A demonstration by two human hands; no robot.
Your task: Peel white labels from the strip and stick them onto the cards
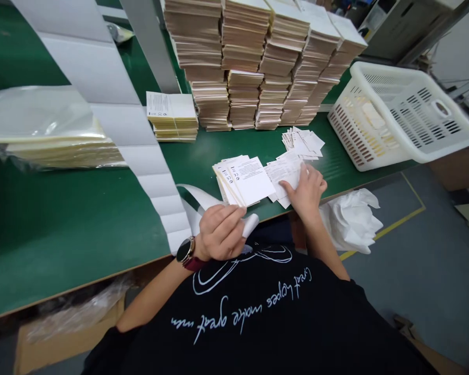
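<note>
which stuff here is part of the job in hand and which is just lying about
Likely part of the job:
white strip, its curled end in the left hand
printed slips under the right hand
printed cards just beyond the left hand

Likely just lying about:
white basket
crumpled white material
plastic-wrapped bundle
tall paper stacks, though possibly supplies
</note>
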